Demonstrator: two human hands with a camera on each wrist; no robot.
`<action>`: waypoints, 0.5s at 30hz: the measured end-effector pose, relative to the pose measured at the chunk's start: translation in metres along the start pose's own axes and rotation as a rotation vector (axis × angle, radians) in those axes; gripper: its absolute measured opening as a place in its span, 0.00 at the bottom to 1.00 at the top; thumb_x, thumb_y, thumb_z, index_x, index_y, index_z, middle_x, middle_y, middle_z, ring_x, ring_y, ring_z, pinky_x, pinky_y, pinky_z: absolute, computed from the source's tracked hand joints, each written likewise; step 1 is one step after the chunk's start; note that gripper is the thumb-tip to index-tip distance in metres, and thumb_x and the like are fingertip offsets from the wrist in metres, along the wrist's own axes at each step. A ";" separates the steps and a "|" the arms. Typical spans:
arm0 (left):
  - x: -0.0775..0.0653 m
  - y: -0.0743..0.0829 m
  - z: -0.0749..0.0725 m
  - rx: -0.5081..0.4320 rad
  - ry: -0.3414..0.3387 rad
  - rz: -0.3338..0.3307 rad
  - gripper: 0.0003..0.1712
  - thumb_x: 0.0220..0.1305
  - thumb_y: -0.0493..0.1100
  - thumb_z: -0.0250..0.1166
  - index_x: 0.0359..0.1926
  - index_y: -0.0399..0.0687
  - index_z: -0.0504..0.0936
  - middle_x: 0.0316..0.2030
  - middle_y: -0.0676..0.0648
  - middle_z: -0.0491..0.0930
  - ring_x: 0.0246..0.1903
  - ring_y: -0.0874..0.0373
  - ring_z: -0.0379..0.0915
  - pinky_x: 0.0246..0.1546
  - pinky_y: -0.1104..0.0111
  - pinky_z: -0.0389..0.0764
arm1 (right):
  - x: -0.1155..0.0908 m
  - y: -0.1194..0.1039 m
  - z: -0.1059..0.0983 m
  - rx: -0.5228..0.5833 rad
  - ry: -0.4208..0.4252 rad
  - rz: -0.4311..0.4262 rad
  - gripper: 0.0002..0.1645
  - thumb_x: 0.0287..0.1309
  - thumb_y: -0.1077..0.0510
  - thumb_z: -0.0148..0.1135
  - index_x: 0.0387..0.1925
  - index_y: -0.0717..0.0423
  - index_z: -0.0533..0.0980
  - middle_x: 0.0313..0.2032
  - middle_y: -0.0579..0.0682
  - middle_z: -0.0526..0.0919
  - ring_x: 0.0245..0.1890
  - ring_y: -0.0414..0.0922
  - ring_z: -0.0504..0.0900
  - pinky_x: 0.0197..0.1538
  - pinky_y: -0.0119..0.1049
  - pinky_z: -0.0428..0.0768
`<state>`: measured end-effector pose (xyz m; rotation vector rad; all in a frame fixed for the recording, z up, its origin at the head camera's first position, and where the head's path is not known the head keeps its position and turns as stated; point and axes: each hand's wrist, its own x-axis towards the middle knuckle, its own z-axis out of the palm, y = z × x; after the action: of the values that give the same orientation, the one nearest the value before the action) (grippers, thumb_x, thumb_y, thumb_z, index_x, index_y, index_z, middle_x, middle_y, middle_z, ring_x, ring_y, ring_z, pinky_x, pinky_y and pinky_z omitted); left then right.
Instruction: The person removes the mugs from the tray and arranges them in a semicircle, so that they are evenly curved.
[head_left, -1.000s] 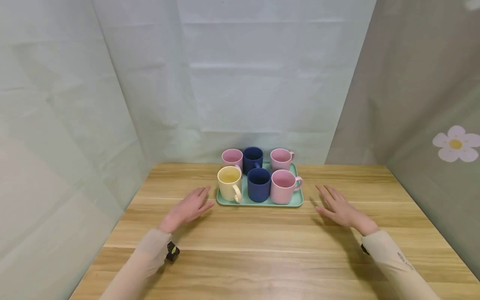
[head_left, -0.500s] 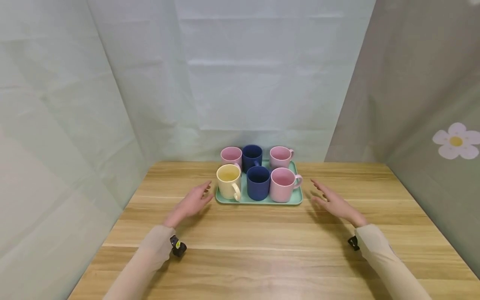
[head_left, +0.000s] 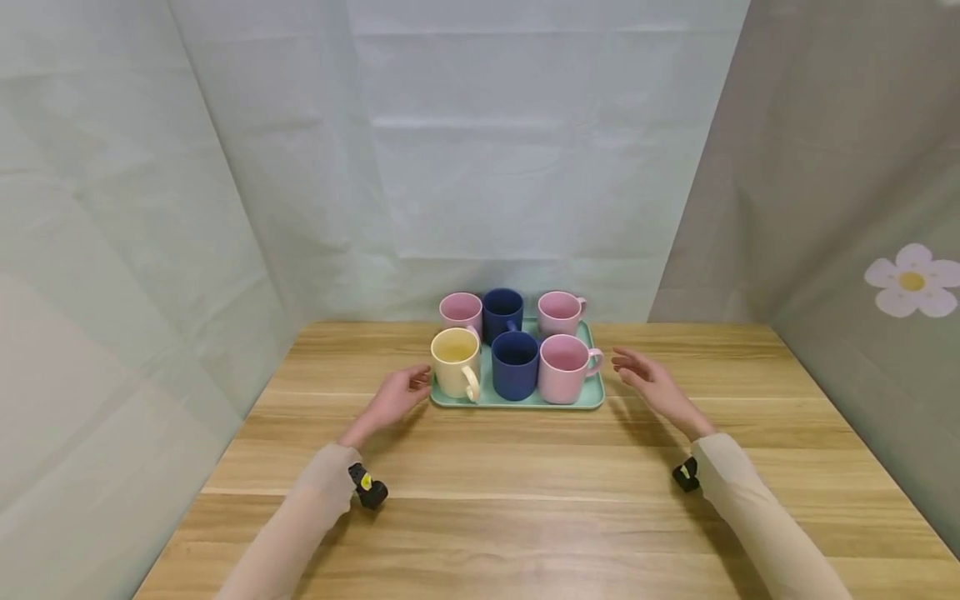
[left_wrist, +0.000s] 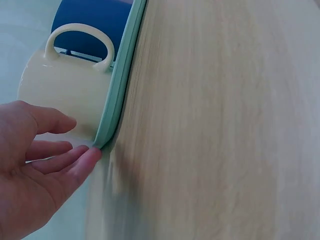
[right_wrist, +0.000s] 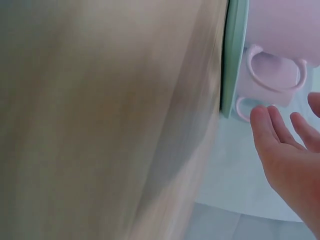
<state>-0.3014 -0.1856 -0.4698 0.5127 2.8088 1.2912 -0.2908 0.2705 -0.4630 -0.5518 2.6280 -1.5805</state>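
A mint-green tray [head_left: 525, 407] stands near the table's back edge, bearing several upright mugs. In its front row are a yellow mug [head_left: 448, 375], a navy mug [head_left: 514, 375] and a pink mug [head_left: 559, 382]. Behind them stand a pink mug [head_left: 459, 308], a navy mug [head_left: 502, 312] and another pink mug [head_left: 558, 310]. My left hand [head_left: 397, 395] is at the tray's left end, fingers slightly bent beside the yellow mug; in the left wrist view its fingertips [left_wrist: 92, 156] appear at the tray's corner, contact unclear. My right hand [head_left: 660, 390] hovers off the tray's right end, holding nothing.
The wooden table [head_left: 517, 533] extends in front of the tray and to both sides. Pale cloth [head_left: 495, 167] hangs close behind it and along the left; a darker cloth with a flower [head_left: 911, 282] hangs at the right. Each wrist wears a small black camera [head_left: 369, 487].
Both hands have moved inward toward the tray's ends and turned from palm-down to palms facing each other, with fingers bending slightly. The mugs and tray have stayed in place.
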 end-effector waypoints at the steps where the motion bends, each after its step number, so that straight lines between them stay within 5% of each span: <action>1: 0.000 -0.001 0.001 -0.008 -0.003 -0.004 0.26 0.64 0.31 0.59 0.61 0.21 0.67 0.51 0.26 0.78 0.49 0.37 0.78 0.52 0.53 0.83 | 0.002 0.000 0.001 0.013 0.001 0.001 0.30 0.73 0.59 0.45 0.70 0.68 0.56 0.64 0.72 0.67 0.64 0.65 0.68 0.63 0.31 0.76; 5: 0.001 -0.001 0.003 -0.064 0.001 -0.043 0.26 0.62 0.29 0.59 0.60 0.20 0.68 0.51 0.25 0.77 0.50 0.36 0.78 0.53 0.53 0.83 | 0.009 -0.002 0.006 0.067 0.004 0.002 0.29 0.73 0.59 0.45 0.70 0.67 0.58 0.64 0.70 0.68 0.65 0.64 0.67 0.61 0.21 0.73; 11: 0.004 -0.001 0.008 -0.088 0.022 -0.090 0.27 0.57 0.25 0.59 0.59 0.19 0.68 0.50 0.25 0.77 0.51 0.36 0.78 0.54 0.55 0.83 | 0.020 -0.002 0.013 0.063 0.027 0.006 0.28 0.73 0.58 0.45 0.69 0.68 0.59 0.66 0.69 0.67 0.67 0.63 0.66 0.70 0.52 0.67; 15: 0.006 -0.002 0.011 -0.082 0.046 -0.106 0.26 0.55 0.25 0.61 0.57 0.20 0.71 0.49 0.26 0.79 0.49 0.38 0.79 0.52 0.57 0.84 | 0.024 -0.001 0.015 0.080 0.022 0.024 0.27 0.74 0.59 0.43 0.68 0.69 0.60 0.67 0.68 0.66 0.67 0.63 0.66 0.68 0.55 0.68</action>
<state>-0.3063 -0.1768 -0.4784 0.3312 2.7623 1.4074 -0.3093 0.2494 -0.4656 -0.4988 2.5632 -1.6854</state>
